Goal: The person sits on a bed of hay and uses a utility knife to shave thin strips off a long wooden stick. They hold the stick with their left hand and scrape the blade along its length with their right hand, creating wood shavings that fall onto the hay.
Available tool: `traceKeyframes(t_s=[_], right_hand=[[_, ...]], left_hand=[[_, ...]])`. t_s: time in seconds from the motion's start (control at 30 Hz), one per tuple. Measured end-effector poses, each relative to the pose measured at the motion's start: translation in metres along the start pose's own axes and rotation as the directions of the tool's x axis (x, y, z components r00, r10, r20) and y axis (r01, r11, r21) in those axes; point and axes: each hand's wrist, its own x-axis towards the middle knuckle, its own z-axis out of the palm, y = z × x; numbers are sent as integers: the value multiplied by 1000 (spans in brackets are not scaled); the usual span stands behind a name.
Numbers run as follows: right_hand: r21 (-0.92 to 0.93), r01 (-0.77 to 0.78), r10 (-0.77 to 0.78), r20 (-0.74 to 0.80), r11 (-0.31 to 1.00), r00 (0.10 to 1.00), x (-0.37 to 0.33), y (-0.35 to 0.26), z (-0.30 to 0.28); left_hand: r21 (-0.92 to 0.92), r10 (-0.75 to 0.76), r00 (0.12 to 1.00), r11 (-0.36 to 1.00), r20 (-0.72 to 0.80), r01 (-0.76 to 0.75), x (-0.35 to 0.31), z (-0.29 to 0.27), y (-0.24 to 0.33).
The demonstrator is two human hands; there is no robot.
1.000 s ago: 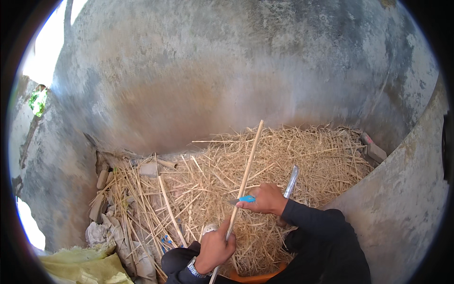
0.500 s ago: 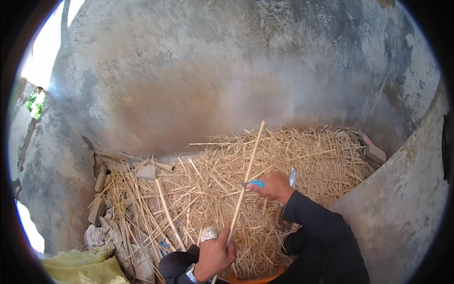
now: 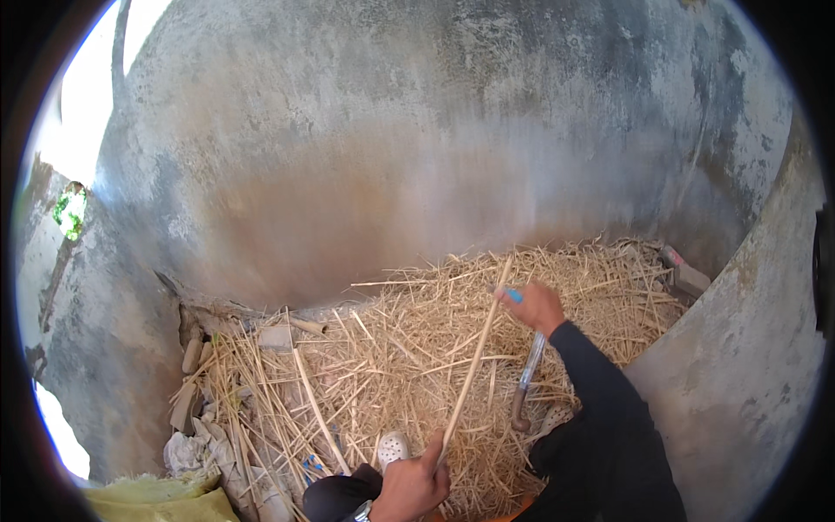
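My left hand grips the lower part of a long pale stick, its index finger laid along it. The stick slants up and to the right, away from me. In my right hand is a small blue-handled tool, whose dark metal end meets the stick close to its far tip. That end is too small to tell its exact shape. Below my right hand a large knife, with a shiny blade and a brown curved handle, rests on the straw-like shavings.
Cut sticks lie at the left by a crumpled cloth and a yellow-green sack. A grey concrete wall closes off the back, and another slopes up on the right. A brick sits in the right corner. My pale clog stands near my left hand.
My right hand and the blue-handled tool have slid up along the stick, away from me, to near its far tip. My left hand and the stick have shifted slightly down and right.
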Motion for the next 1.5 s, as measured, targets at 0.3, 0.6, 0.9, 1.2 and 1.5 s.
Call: traceKeyframes(t_s=[0.3,0.6,0.9,1.2,1.5], right_hand=[[22,293,-293,128,956,947,-62,-62,8],[-1,338,-338,-22,941,941,-69,-66,11],[-75,-110,115,63,991,991,1,10,-8],[-24,35,-31,164,999,986,-41,-38,12],[62,118,-127,151,991,980,-50,-54,13]], left_hand=[[12,-46,999,999,-25,46,-2,2,-16],[-8,-29,999,1000,-41,28,-2,-1,-11],[-30,31,999,999,15,-30,-4,-4,1],[52,-52,998,997,39,50,-6,-1,-10],[62,3,1000,998,-24,-1,-8,1,-7]])
